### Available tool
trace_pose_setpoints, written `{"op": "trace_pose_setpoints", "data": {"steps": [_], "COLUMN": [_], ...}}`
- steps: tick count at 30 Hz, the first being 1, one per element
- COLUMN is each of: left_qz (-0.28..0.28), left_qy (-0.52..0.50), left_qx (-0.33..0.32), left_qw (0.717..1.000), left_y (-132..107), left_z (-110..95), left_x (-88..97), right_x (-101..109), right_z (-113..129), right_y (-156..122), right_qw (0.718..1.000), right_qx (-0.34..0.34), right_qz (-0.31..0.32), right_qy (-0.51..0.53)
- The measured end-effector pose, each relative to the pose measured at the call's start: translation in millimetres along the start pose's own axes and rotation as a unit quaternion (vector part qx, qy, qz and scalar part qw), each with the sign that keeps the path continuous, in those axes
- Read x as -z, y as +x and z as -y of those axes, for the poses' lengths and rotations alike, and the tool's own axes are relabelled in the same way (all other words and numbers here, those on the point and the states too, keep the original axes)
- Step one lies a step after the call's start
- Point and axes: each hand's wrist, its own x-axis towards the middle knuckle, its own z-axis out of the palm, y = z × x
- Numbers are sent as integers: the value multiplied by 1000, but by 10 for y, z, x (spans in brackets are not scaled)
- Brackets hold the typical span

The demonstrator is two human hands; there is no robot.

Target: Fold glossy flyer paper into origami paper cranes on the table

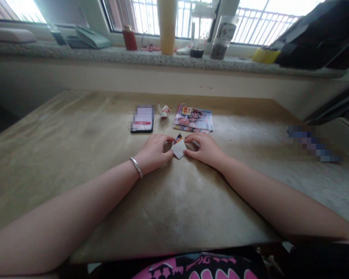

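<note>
Folded paper [179, 150] is at centre desk [174, 209], between the two hands. Small, roughly diamond-shaped, mostly white, coloured print showing near the far point. Resting on the surface or lifted slightly: can't tell from this angle.

Left hand [158, 149] has the left side of it, thumb at the near edge, index finger further up. Right hand [205, 149] mirrors that on the right side. Both grip it lightly by thumb and finger, as far as I can see; actual pressure isn't readable. Silver bracelet [136, 167] on the left wrist, clear of the paper.

Handling, my read: next to no weight, so force isn't the issue. Thin sheet, but the layers should make it stiffer along the folds and springy where flaps meet. Tears or stray creases are the likely damage, mostly at the points. Glossy print, if it's glossy, could slide a bit under dry fingertips. Best hold: side edges, thumb below and finger above, on the layered part; avoid pinching the far tip, which looks narrow and easy to bend.

Around it: leaflets [194, 118] stacked just beyond the right hand, crumpled-looking paper scrap [164, 111] to their left, phone [143, 118] left of that, beyond the left hand. None of those three is touched.
</note>
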Motion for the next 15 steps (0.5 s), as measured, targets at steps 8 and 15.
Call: {"op": "trace_pose_setpoints", "data": {"steps": [8, 15], "left_qz": [6, -3], "left_qy": [27, 35], "left_qx": [-20, -16], "left_qw": [999, 999], "left_y": [34, 92], "left_z": [33, 67], "left_x": [2, -29], "right_x": [9, -12], "right_z": [17, -3], "right_y": [10, 29], "right_qw": [1000, 1000], "right_qx": [-6, -5], "right_qz": [2, -1], "right_qy": [-8, -7]}}
